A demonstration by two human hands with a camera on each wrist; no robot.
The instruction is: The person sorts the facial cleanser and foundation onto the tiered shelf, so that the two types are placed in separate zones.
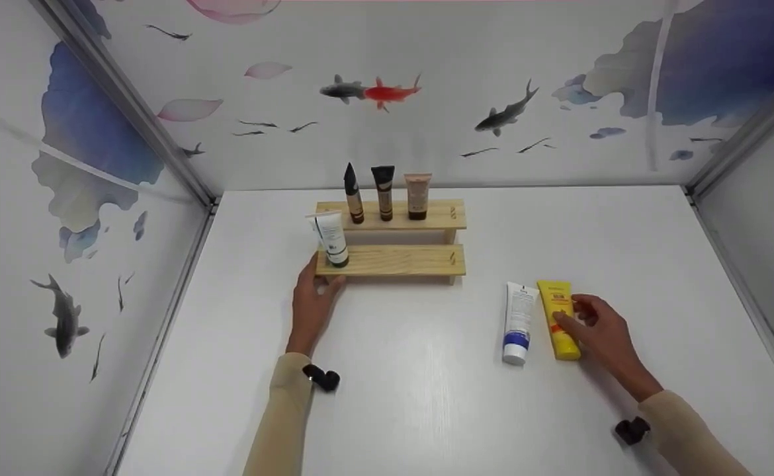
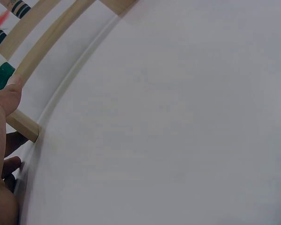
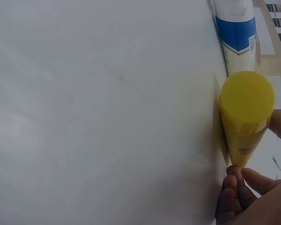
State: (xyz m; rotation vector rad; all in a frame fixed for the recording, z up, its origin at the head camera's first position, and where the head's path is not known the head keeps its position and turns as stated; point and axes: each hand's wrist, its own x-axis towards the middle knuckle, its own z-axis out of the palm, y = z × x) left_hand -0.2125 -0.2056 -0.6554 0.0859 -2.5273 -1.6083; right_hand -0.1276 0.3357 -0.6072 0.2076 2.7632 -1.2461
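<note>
My left hand [image 1: 311, 301] grips the front left corner of a two-step wooden rack [image 1: 400, 261], thumb at the front edge of the lower step. Right above that thumb, a white tube [image 1: 331, 238] stands on its dark green cap, leaning slightly left. On the right, my right hand [image 1: 602, 334] holds a yellow tube [image 1: 559, 320] lying on the table, thumb across its front and fingers along its right side. The yellow cap [image 3: 247, 97] faces the right wrist camera. Beside it, a white tube with a blue band [image 1: 519, 324] lies with its cap toward me.
On the rack's upper step stand a pointed dark tube [image 1: 354, 198], a black-topped tube [image 1: 384, 193] and a pinkish-beige tube [image 1: 418, 196]. The white table [image 1: 387, 396] is bounded by walls printed with fish and leaves, the back wall [image 1: 387, 145] close behind the rack.
</note>
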